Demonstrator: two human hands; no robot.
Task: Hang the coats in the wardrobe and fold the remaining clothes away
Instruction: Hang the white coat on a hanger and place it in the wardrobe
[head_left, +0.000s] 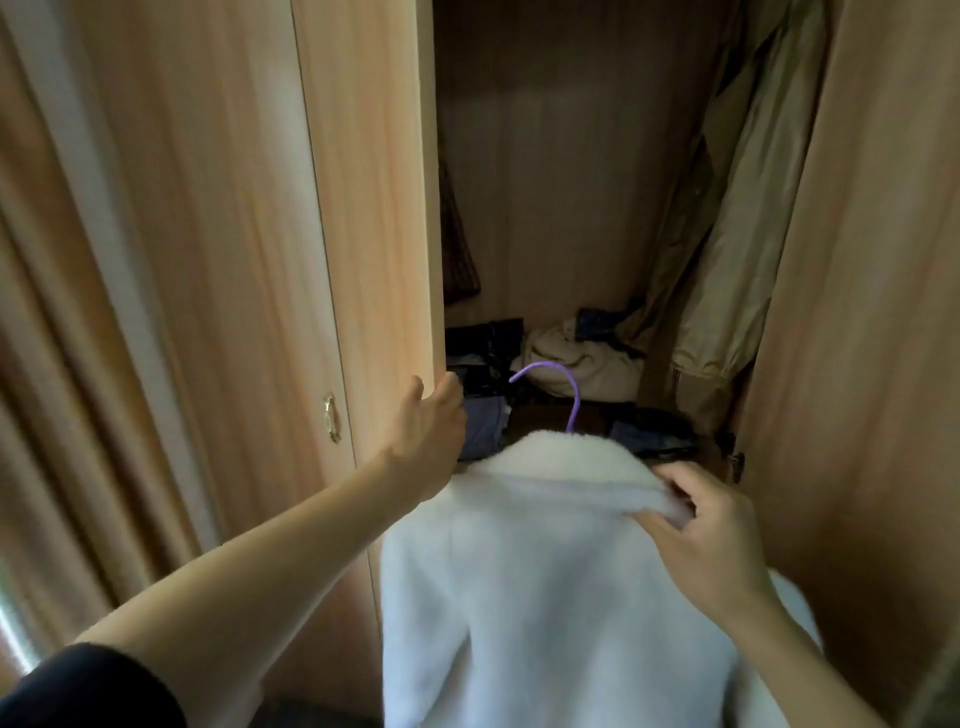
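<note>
Head view, looking down into an open wardrobe (545, 182). Left hand (428, 426) is at the edge of the wardrobe's left door (311, 234): thumb lies on the door's outer face, fingers curl round the edge toward the inside, so its grip is closed on the door edge. Right hand (711, 535) pinches the right end of the collar of a white fleecy coat (545, 597), thumb under the fold and fingers over it; grip closed on the fabric. The coat is on a purple hanger (563, 387), only the hook showing above the collar, and is held just in front of the wardrobe opening, below the doors' mid height, not on any rail. Inside the wardrobe, a beige coat (748, 234) hangs at the right side. On the wardrobe floor lie a crumpled cream garment (576, 358) toward the back and dark folded clothes (483, 353) left and front. A metal handle (331, 418) sits on the left door, left of the left hand. The right door (883, 312) stands open.
</note>
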